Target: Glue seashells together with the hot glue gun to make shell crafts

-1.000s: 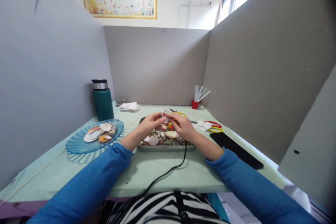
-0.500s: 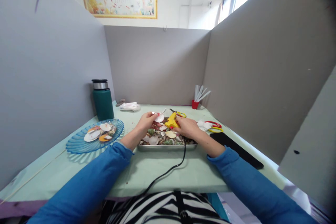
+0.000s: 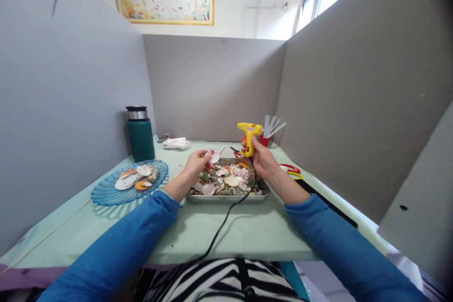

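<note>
My left hand (image 3: pixel 198 166) pinches a white seashell (image 3: pixel 213 156) with some red on it, held over the far left corner of a metal tray (image 3: pixel 226 199). That tray is full of mixed shells (image 3: pixel 231 181), pale, green and pinkish. My right hand (image 3: pixel 264 158) is wrapped round the handle of a yellow glue gun (image 3: pixel 250 138), raised upright above the tray's right side with its nozzle end toward the upper left or right; I cannot tell which. A black cord (image 3: pixel 226 219) runs from the handle down over the tray to the table's front edge.
On the left, a blue scalloped plate (image 3: pixel 102 193) carries several shells beside a green bottle (image 3: pixel 140 139). Behind lies a white bundle (image 3: pixel 176 143). At the right are a red cup (image 3: pixel 264 141) of glue sticks, red-and-yellow scissors (image 3: pixel 292 170) and a black flat object (image 3: pixel 327 204).
My right hand has lifted the glue gun up from low over the tray and turned it upright. My left hand still holds the shell in nearly the same place.
</note>
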`<state>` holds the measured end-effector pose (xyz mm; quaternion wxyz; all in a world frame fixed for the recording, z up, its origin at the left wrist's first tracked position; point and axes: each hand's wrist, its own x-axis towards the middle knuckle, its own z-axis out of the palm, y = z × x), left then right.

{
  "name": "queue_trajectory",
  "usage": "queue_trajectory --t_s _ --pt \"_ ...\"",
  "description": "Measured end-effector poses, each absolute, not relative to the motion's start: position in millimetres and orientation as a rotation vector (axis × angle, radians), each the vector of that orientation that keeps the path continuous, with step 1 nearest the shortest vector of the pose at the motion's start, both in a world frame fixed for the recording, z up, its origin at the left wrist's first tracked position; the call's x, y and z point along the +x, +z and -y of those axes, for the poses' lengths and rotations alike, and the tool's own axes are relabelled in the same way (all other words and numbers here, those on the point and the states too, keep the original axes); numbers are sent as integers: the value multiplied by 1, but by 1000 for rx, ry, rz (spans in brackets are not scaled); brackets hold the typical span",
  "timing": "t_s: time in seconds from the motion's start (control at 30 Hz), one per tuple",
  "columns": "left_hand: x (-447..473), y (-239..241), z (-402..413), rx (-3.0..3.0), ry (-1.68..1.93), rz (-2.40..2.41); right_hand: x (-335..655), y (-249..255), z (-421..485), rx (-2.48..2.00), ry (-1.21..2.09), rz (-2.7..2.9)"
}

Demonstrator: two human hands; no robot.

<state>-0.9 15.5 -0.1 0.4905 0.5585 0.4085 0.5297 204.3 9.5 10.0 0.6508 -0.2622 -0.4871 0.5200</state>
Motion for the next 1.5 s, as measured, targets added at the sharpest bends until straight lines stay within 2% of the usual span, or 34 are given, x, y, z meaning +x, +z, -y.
queue_trajectory --t_s 0.13,0.5,1.17,1.5 --pt "-1 0 -16 1324 1314 -979 199 7 0 -647 1232 1236" --pt "0 3 -12 1319 1347 -990 191 -7 0 -977 533 1809" --pt "4 7 -6 1362 1292 -992 193 -18 -6 -990 251 1987" --pt "2 6 -8 1316 1337 -974 191 -13 0 -1025 179 1895"
